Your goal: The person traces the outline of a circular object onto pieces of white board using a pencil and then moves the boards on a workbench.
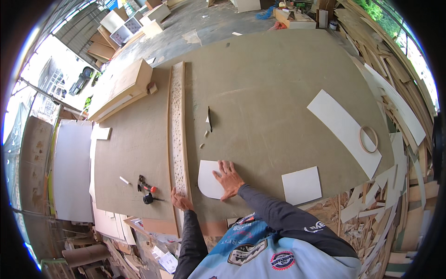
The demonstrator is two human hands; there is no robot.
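My right hand (227,180) lies with spread fingers on a white panel piece (207,180) that has a rounded left corner. Just left of it, my left hand (181,201) touches the near end of a long speckled strip with wooden edges (177,121). Its fingers reach loosely toward the strip's left edge and seem to grip nothing. Beyond the white piece lie a thin dark tool (210,119) and two small pale bits. Left of the strip are an orange and black hand tool (147,184), a black rounded tool (148,199) and a short white stick (124,180).
All this lies on a large brown board worktop (260,93). On its right are a square white panel (302,185), a long white panel (339,125) and a tape-like ring (360,139). A wooden box (125,88) stands far left. Wood offcuts (390,60) pile along the right.
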